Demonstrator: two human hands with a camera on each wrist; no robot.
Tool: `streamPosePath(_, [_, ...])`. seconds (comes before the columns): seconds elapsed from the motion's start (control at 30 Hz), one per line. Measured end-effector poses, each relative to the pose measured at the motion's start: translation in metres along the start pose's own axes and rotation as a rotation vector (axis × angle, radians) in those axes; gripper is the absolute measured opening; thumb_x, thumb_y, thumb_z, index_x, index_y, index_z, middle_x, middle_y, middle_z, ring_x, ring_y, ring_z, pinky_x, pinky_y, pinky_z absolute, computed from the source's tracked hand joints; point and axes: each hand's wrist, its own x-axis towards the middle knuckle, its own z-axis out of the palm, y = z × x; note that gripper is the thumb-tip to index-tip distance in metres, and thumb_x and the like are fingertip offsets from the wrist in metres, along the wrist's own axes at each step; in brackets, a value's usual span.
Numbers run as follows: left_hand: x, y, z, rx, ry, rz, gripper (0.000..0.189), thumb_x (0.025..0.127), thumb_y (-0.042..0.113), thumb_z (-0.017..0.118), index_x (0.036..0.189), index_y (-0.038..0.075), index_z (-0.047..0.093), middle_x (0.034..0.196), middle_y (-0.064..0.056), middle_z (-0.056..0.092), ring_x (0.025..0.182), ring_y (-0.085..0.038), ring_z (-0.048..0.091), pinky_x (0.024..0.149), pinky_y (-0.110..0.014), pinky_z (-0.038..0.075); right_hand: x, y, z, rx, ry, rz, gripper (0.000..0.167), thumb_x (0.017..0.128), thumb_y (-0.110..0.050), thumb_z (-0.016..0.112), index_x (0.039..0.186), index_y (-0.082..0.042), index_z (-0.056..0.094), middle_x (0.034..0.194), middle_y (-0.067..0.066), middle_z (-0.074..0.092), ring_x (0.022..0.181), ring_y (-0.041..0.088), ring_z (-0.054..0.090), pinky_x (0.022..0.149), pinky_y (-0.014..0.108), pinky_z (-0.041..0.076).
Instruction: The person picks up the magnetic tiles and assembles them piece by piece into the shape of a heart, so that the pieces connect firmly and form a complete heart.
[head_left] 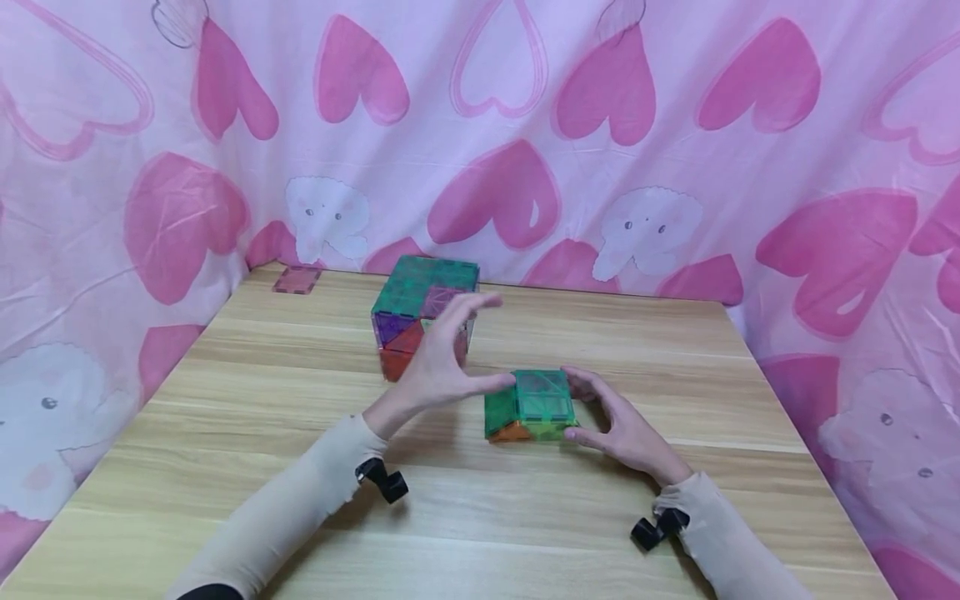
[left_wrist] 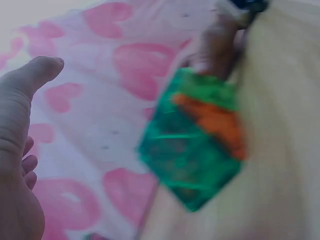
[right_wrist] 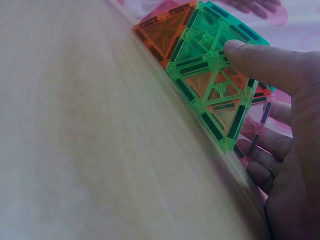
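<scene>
A small structure of translucent magnetic tiles (head_left: 543, 393) sits on the wooden table, with green tiles on top, a sloping green side and orange and light green triangles in front. My right hand (head_left: 626, 429) grips its right end; in the right wrist view the thumb (right_wrist: 260, 60) lies at the green upper edge and the fingers curl behind a pink tile (right_wrist: 255, 125). To the left, my left hand (head_left: 435, 367) is raised with fingers spread and nothing in them. Its thumb tip overlaps the structure's top left corner in the head view. The left wrist view is blurred.
Behind my left hand stands a larger magnetic tile block (head_left: 420, 283) with a green top and purple, red and orange sides. One flat pink tile (head_left: 297, 280) lies by the table's back left edge. A pink heart-patterned curtain (head_left: 495, 196) hangs behind the table (head_left: 480, 533).
</scene>
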Motion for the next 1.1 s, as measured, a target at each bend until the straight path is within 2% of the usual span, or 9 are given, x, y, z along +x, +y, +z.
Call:
streamPosePath(0.13, [0.011, 0.002, -0.029, 0.031, 0.098, 0.022, 0.104, 0.076, 0.031, 0.103, 0.166, 0.02, 0.051, 0.163, 0.002, 0.056, 0.151, -0.021, 0.05, 0.125, -0.06, 0.043, 0.0, -0.001, 0.0, -0.012, 0.003, 0.003, 0.091, 0.098, -0.023, 0.089, 0.173, -0.025, 0.038, 0.151, -0.001, 0.062, 0.141, 0.021, 0.055, 0.122, 0.027, 0.039])
streamPosePath(0.33, [0.018, -0.005, -0.071, 0.068, 0.252, -0.031, 0.099, 0.077, 0.024, 0.099, 0.164, 0.021, 0.053, 0.161, -0.001, 0.058, 0.148, -0.023, 0.052, 0.125, -0.05, 0.04, -0.002, -0.002, -0.001, -0.011, 0.004, 0.009, 0.091, 0.098, -0.023, 0.089, 0.173, -0.024, 0.038, 0.152, -0.001, 0.061, 0.141, 0.021, 0.055, 0.122, 0.026, 0.038])
streamPosePath(0.57, [0.013, -0.011, -0.118, 0.081, 0.496, -0.148, 0.088, 0.083, 0.01, 0.091, 0.161, -0.001, 0.052, 0.16, -0.019, 0.058, 0.15, -0.035, 0.049, 0.127, -0.053, 0.036, -0.001, -0.001, -0.002, -0.007, -0.003, 0.007, 0.091, 0.098, -0.023, 0.088, 0.173, -0.025, 0.038, 0.154, 0.0, 0.061, 0.142, 0.021, 0.055, 0.122, 0.025, 0.037])
streamPosePath(0.67, [0.002, -0.034, -0.137, 0.062, 0.611, -0.24, 0.083, 0.087, 0.009, 0.09, 0.161, 0.002, 0.052, 0.158, -0.019, 0.057, 0.145, -0.029, 0.051, 0.122, -0.041, 0.042, 0.0, 0.0, -0.001, -0.005, -0.008, 0.012, 0.09, 0.098, -0.024, 0.088, 0.173, -0.027, 0.038, 0.156, -0.001, 0.06, 0.142, 0.021, 0.055, 0.122, 0.025, 0.037])
streamPosePath(0.77, [-0.014, -0.075, -0.151, 0.029, 0.693, -0.352, 0.083, 0.091, 0.011, 0.09, 0.164, 0.01, 0.051, 0.158, -0.014, 0.055, 0.14, -0.023, 0.053, 0.12, -0.031, 0.046, 0.0, 0.002, -0.001, -0.006, -0.01, 0.016, 0.089, 0.099, -0.025, 0.088, 0.173, -0.028, 0.038, 0.157, -0.001, 0.059, 0.143, 0.021, 0.054, 0.122, 0.025, 0.038])
streamPosePath(0.8, [-0.02, -0.09, -0.154, 0.032, 0.707, -0.399, 0.084, 0.091, 0.013, 0.091, 0.165, 0.012, 0.051, 0.159, -0.012, 0.055, 0.139, -0.023, 0.054, 0.12, -0.031, 0.047, 0.0, 0.002, -0.001, -0.004, -0.009, 0.016, 0.089, 0.099, -0.025, 0.088, 0.173, -0.028, 0.038, 0.157, -0.001, 0.059, 0.142, 0.021, 0.054, 0.122, 0.025, 0.038])
streamPosePath(0.93, [-0.047, -0.132, -0.165, 0.107, 0.681, -0.578, 0.092, 0.092, 0.029, 0.093, 0.17, 0.017, 0.044, 0.165, -0.01, 0.049, 0.148, -0.027, 0.05, 0.127, -0.042, 0.042, -0.002, 0.003, -0.002, -0.004, -0.002, 0.015, 0.089, 0.099, -0.023, 0.088, 0.173, -0.026, 0.039, 0.157, 0.0, 0.059, 0.142, 0.022, 0.055, 0.12, 0.023, 0.039])
streamPosePath(1.03, [-0.068, -0.148, -0.175, 0.191, 0.625, -0.687, 0.1, 0.092, 0.041, 0.093, 0.173, 0.02, 0.038, 0.171, -0.01, 0.042, 0.153, -0.035, 0.046, 0.129, -0.052, 0.04, -0.002, 0.003, -0.002, -0.009, 0.001, 0.012, 0.089, 0.098, -0.023, 0.088, 0.173, -0.025, 0.039, 0.156, 0.0, 0.06, 0.141, 0.021, 0.055, 0.12, 0.023, 0.039])
streamPosePath(1.1, [-0.078, -0.154, -0.183, 0.249, 0.583, -0.722, 0.104, 0.092, 0.046, 0.091, 0.175, 0.019, 0.034, 0.172, -0.013, 0.04, 0.152, -0.041, 0.047, 0.127, -0.056, 0.042, -0.001, 0.002, -0.001, -0.016, -0.002, 0.012, 0.09, 0.098, -0.024, 0.089, 0.173, -0.025, 0.039, 0.155, -0.001, 0.06, 0.141, 0.021, 0.055, 0.12, 0.022, 0.038])
